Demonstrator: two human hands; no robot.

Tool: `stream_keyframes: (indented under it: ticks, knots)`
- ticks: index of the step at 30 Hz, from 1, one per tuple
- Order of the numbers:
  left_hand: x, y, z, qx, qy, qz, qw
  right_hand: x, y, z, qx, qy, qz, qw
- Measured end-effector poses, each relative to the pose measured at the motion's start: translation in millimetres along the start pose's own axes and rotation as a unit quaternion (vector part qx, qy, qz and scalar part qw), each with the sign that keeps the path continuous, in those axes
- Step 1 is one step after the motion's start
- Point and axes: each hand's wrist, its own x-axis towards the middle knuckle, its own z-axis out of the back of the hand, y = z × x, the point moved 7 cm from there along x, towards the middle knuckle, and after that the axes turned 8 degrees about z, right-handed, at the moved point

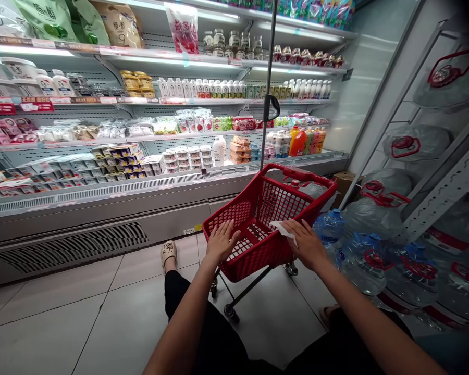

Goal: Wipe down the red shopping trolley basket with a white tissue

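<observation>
Filling the far side, the refrigerated case (175,219) runs off the left edge, its top shelf cropped and most small labels too tiny to read. Below it spreads the tiled floor (121,312), and here in the middle stands the red shopping cart (250,263), right up near the case, tilted away to the far right; its near wheels show, but the rest of its frame is partly covered. Over on the right, big water bottles (363,265) crowd a rack, several in dim light, the nearest ones fading into the dark corner. Black trousers (222,333) come in from the near edge, cut off there; one beige clog (168,255) is plain on the left, the other mostly hidden on the right.

Now the hands! The left hand (221,242) lies over the cart's near-left edge, fingers stretched and slightly apart, nothing seen in them; the palm side is hidden. The right hand (303,242) sits over the right-hand rim, fingers extended across a crumpled white wipe (283,229), part of it tucked from sight. Pinching it or just pressing? I can't tell.
</observation>
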Motion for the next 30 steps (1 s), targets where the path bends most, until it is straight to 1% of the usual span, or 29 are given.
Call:
stream_keyframes:
  ticks: [2, 4, 7, 8, 10, 12, 13, 15, 17, 19, 20, 21, 22, 23, 24, 25, 27, 29, 30]
  knots:
    - [2.0, -4.6, -1.6, 0.001, 0.0, 0.009, 1.0, 1.4, 20.2, -2.7, 0.001, -0.009, 0.011, 1.0]
    - [-0.4, -17.3, -4.4, -0.003, -0.001, 0.005, 1.0, 3.9, 48.6, -8.9, 0.005, -0.006, 0.037, 0.999]
    - [-10.1, -42.9, -5.6, -0.012, -0.022, -0.04, 0.999, 8.6, 89.6, -18.3, 0.007, 0.009, 0.087, 0.996]
    - [-13.4, -48.2, -4.9, -0.014, -0.03, -0.05, 0.998, 9.9, 99.0, -20.0, 0.007, 0.013, 0.102, 0.995]
    - [-17.6, -49.4, -2.6, -0.019, -0.035, -0.046, 0.998, 11.0, 107.9, -20.8, 0.01, 0.019, 0.128, 0.992]
    - [-18.8, -41.1, -0.3, -0.025, -0.024, -0.025, 0.999, 9.4, 101.3, -17.8, 0.017, 0.023, 0.145, 0.989]
    - [-18.7, -35.7, 1.3, -0.029, -0.017, -0.018, 0.999, 7.8, 91.6, -14.6, 0.02, 0.024, 0.145, 0.989]
    - [-17.6, -24.8, 5.3, -0.034, -0.009, -0.01, 0.999, 3.9, 60.4, -3.3, 0.021, 0.021, 0.119, 0.992]
    - [-15.9, -14.8, 9.3, -0.036, -0.007, -0.002, 0.999, 0.5, 18.1, 16.9, 0.009, 0.001, 0.05, 0.999]
    - [-14.2, -6.7, 12.0, -0.036, -0.004, 0.007, 0.999, -3.1, -24.5, 46.9, -0.012, -0.046, -0.046, 0.998]
    - [-13.6, -3.4, 12.8, -0.035, -0.003, 0.01, 0.999, -5.3, -41.5, 63.9, -0.022, -0.077, -0.092, 0.993]
    - [-13.1, -0.4, 13.5, -0.036, -0.001, 0.014, 0.999, -7.4, -53.6, 80.2, -0.03, -0.106, -0.128, 0.986]
    - [-12.8, 2.2, 13.8, -0.038, 0.0, 0.018, 0.999, -9.2, -60.0, 94.4, -0.035, -0.131, -0.149, 0.98]
    - [-12.7, 4.3, 14.1, -0.04, 0.001, 0.021, 0.999, -10.7, -60.7, 105.0, -0.035, -0.148, -0.154, 0.976]
    - [-12.9, 5.9, 13.9, -0.043, 0.003, 0.023, 0.999, -11.9, -56.1, 111.3, -0.031, -0.155, -0.144, 0.977]
    - [-13.2, 7.0, 13.6, -0.045, 0.005, 0.025, 0.999, -13.1, -46.9, 112.7, -0.024, -0.152, -0.12, 0.981]
    - [-14.4, 7.3, 12.6, -0.048, 0.008, 0.025, 0.999, -17.7, -19.5, 102.6, -0.012, -0.12, -0.048, 0.992]
    - [-16.0, 5.5, 11.7, -0.047, 0.009, 0.021, 0.999, -25.6, 9.9, 81.8, -0.015, -0.071, 0.016, 0.997]
    - [-16.7, 4.2, 11.2, -0.047, 0.01, 0.019, 0.999, -29.8, 22.0, 71.0, -0.02, -0.051, 0.034, 0.998]
